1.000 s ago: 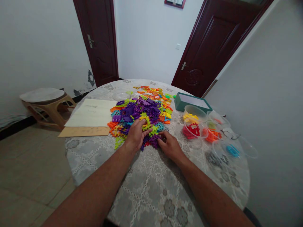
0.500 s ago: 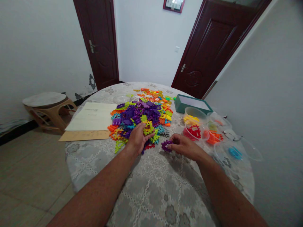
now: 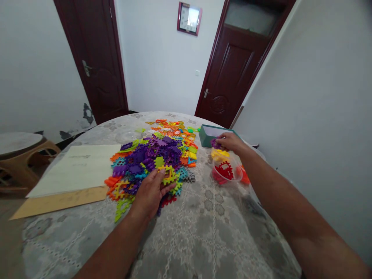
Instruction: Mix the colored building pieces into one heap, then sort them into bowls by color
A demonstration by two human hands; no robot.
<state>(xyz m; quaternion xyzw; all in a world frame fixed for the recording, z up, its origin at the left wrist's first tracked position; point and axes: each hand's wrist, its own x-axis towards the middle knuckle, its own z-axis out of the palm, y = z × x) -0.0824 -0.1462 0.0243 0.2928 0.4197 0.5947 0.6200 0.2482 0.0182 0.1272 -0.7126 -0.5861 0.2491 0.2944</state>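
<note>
Purple plastic, toothed edge: one purple piece (image 3: 215,143) is at the near side of the green box (image 3: 205,137), taken here as landmark. Right hand (image 3: 230,142) has its grip pinched on this piece, fingertips pointing left; the piece lies at their tips, on the side toward the pile. Contact with the box cannot be told. Long axis unclear, fingers cover part of it. Right hand is the nearer to the box; left hand (image 3: 149,190) is well apart, to the box's left and nearer the wearer, its grip closed on a yellow piece (image 3: 168,175) above the near part of the mixed pile (image 3: 162,152).

Just nearer than the box: yellow pieces (image 3: 221,155), then a clear tub (image 3: 236,177) with a red piece (image 3: 225,170). Far left of the box, past the pile: pale paper (image 3: 74,168).

Surface: table (image 3: 188,240), grey patterned cover. Room: stool (image 3: 24,157) far left of the box; beyond it, two dark red doors (image 3: 90,46), white wall, framed item (image 3: 189,18).
</note>
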